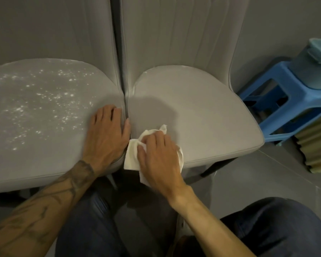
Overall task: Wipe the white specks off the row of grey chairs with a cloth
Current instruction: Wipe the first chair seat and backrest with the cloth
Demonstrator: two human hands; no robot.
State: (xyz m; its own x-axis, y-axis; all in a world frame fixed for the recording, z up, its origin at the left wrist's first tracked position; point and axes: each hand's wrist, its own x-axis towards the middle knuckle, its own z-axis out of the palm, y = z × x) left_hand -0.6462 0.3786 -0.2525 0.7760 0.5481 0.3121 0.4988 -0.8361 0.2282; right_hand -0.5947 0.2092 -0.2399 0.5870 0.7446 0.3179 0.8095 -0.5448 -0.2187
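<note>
1. Cloth [132, 154] – white, crumpled, lying on the front-left corner of the right chair's seat [202, 112]; its lower edge hangs over the seat's front lip, near the gap between the 2 chairs.
2. Right hand [158, 154] is palm-down on the cloth, fingers curled and bunching the fabric under them. 1 corner of the cloth sticks out past the fingertips, another fold shows past the little-finger side.
3. Left hand [107, 130] holds nothing – flat and open, fingers spread, pressed on the front-right corner of the left chair's seat [35, 145]. Thumb points toward the gap between the seats, just beside the cloth.
4. White specks [43, 101] are scattered over most of the left seat, densest through the middle and back. The area right under and around the left hand looks bare of them.
5. Right seat surface reads clean grey; only a pale line shows along its back-left seam.
6. Both chairs stand side by side, nearly touching, backrests against a grey wall.
7. Left forearm is tattooed. The person's knees in dark trousers sit low in view, 1 either side of the right arm.
8. Right of the chairs: blue plastic stool [285, 101] with a teal lidded container [315, 65] on top; a stack of greenish corrugated material [319, 145] just beside the stool on the grey tiled floor.
</note>
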